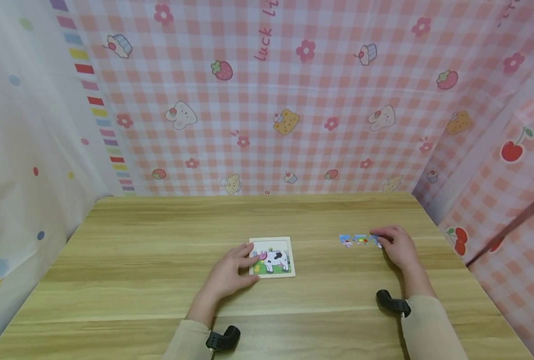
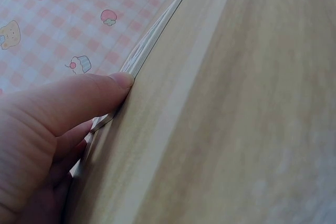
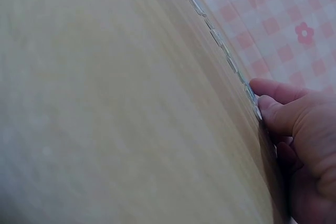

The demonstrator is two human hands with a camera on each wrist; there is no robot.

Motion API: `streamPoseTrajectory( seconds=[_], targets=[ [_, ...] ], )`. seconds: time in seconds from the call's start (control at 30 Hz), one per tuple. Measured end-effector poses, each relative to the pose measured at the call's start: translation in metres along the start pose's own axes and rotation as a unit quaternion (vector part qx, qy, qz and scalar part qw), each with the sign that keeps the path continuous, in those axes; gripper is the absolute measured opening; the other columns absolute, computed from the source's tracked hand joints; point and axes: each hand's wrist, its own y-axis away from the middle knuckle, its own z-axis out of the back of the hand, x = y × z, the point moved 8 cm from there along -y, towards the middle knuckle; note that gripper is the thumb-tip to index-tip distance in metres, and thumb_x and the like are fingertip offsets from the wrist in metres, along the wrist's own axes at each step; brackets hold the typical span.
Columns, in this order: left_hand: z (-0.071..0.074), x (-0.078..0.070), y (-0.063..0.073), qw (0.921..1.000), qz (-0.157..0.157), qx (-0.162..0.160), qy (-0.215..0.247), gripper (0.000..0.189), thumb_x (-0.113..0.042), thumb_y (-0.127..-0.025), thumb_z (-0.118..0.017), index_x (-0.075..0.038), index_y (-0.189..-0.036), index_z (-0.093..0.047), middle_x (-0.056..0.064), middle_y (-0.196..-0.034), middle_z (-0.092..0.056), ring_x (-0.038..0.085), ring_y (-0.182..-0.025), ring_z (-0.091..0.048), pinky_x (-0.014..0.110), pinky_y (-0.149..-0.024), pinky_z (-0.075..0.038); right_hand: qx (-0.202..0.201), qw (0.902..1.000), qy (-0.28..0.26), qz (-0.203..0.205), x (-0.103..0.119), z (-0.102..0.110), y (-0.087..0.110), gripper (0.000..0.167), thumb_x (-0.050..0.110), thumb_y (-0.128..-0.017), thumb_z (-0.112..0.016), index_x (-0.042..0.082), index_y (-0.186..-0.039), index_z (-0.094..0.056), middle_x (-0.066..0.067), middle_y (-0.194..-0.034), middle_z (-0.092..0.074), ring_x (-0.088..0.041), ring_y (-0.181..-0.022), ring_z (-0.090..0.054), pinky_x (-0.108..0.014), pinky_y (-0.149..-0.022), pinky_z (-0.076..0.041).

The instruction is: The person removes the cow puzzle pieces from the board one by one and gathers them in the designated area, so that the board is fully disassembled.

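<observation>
Bare hands work at either side of a wooden-looking tabletop (image 1: 127,295) with long, streaky grain. The left hand (image 1: 229,271) is partly spread, its fingers over the left edge of a puzzle board (image 1: 277,245) and its thumb at the near corner, holding it between them. The right hand (image 1: 399,246), almost closed, pinches the rightmost end of a row of puzzle pieces (image 1: 360,240) between thumb and index finger; whether that end has left the table cannot be told.

The board lies flat near the middle of the table, thin and square, with a smooth cream rim. Inside is a white cow with black patches and a pink muzzle, on green ground, below a white band. The pieces lie farther right, well apart from the board, blue with bits of red, yellow and green; edge-on, they look thin and knobbly in outline. Behind hangs creased pink-and-white gingham cloth (image 1: 249,100), printed with strawberries and cupcakes.
</observation>
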Motion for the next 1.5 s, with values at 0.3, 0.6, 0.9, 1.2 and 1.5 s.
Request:
streamPoseTrajectory(
  seconds=[0.3,0.6,0.9,1.2,1.5],
  targets=[
    [-0.002,0.001,0.000,1.0000,0.007,0.003,-0.003,0.049,-0.024,-0.082,-0.080,-0.013,-0.129,-0.067,0.012,-0.152,-0.044,0.036,-0.144,-0.036,0.056,-0.116,-0.030,-0.071,0.9968,-0.038,0.002,-0.003,0.011,0.009,0.023,0.006,-0.098,-0.060,-0.002,-0.117,-0.069,-0.023,-0.115,-0.062,0.006,-0.089,-0.048,-0.016,-0.077,-0.041],
    [-0.002,0.001,0.000,1.0000,0.003,0.000,-0.004,0.050,-0.024,-0.082,-0.081,-0.012,-0.128,-0.067,0.012,-0.152,-0.045,0.035,-0.144,-0.036,0.057,-0.117,-0.029,-0.063,0.9917,-0.088,0.070,0.031,0.000,0.008,0.025,-0.001,-0.095,-0.060,-0.004,-0.119,-0.066,-0.021,-0.102,-0.063,0.008,-0.084,-0.048,-0.006,-0.074,-0.040],
    [0.000,-0.001,0.000,1.0000,-0.005,-0.001,-0.003,0.050,-0.023,-0.081,-0.081,-0.010,-0.127,-0.068,0.013,-0.151,-0.046,0.036,-0.143,-0.037,0.057,-0.117,-0.029,-0.009,0.9834,-0.120,0.136,0.083,-0.032,0.008,0.027,-0.004,-0.092,-0.064,-0.003,-0.118,-0.066,-0.017,-0.098,-0.066,-0.006,-0.085,-0.056,-0.016,-0.073,-0.048],
    [0.002,-0.001,-0.001,0.9997,-0.001,0.019,0.016,0.059,-0.030,-0.084,-0.079,-0.009,-0.136,-0.061,0.015,-0.152,-0.044,0.037,-0.143,-0.036,0.057,-0.117,-0.029,0.046,0.9736,-0.121,0.188,0.128,-0.070,0.008,0.026,-0.002,-0.091,-0.066,-0.002,-0.117,-0.067,-0.010,-0.096,-0.068,-0.018,-0.087,-0.060,-0.024,-0.072,-0.053],
    [0.004,0.004,-0.005,0.9994,0.000,0.012,0.032,0.066,-0.029,-0.084,-0.078,-0.002,-0.140,-0.055,0.016,-0.154,-0.042,0.036,-0.144,-0.034,0.054,-0.118,-0.027,0.102,0.9620,-0.115,0.225,0.171,-0.103,0.012,0.029,0.002,-0.090,-0.069,0.001,-0.118,-0.068,-0.010,-0.102,-0.069,-0.023,-0.091,-0.062,-0.029,-0.077,-0.056]
  ],
)
